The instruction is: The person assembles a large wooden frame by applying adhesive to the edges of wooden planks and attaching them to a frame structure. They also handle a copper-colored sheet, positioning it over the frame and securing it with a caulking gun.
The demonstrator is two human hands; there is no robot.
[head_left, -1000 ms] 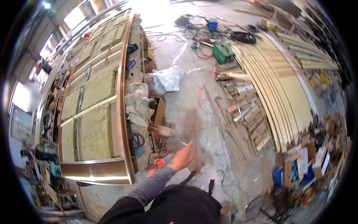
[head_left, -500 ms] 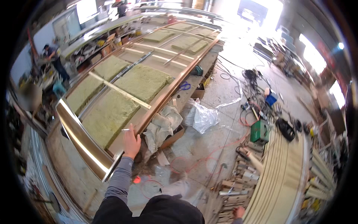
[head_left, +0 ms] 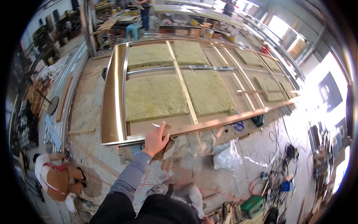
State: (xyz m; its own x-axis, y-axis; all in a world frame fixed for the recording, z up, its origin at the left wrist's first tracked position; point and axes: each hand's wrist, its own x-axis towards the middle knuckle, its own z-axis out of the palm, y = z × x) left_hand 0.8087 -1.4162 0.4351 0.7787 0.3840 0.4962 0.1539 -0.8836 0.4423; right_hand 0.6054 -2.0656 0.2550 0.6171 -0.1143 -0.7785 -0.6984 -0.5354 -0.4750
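Note:
My left hand (head_left: 155,141) is over the near edge of a large copper-coloured door frame (head_left: 209,126), by its left corner. A thin white cigarette (head_left: 156,125) sticks out from between its fingers. Whether the palm touches the frame I cannot tell. Inside the frame lie yellowish insulation slabs (head_left: 156,97), with a pale wooden strip (head_left: 182,83) across them and a metal lock rod (head_left: 179,68) running lengthwise. A shiny brass-coloured panel (head_left: 112,93) closes the left end. Only a bit of my right hand (head_left: 207,220) shows at the bottom edge, its fingers hidden.
Grey cloth (head_left: 194,143) and a white plastic bag (head_left: 228,156) are beside the frame's near side. Hoses, cables and a green case (head_left: 252,205) lie on the floor at right. A person (head_left: 59,175) bends down at lower left; another (head_left: 144,15) stands beyond the frame.
My view has swung left, so the frame now lies crosswise before me. My left hand with the cigarette remains by its near left corner. A bending person has come into view.

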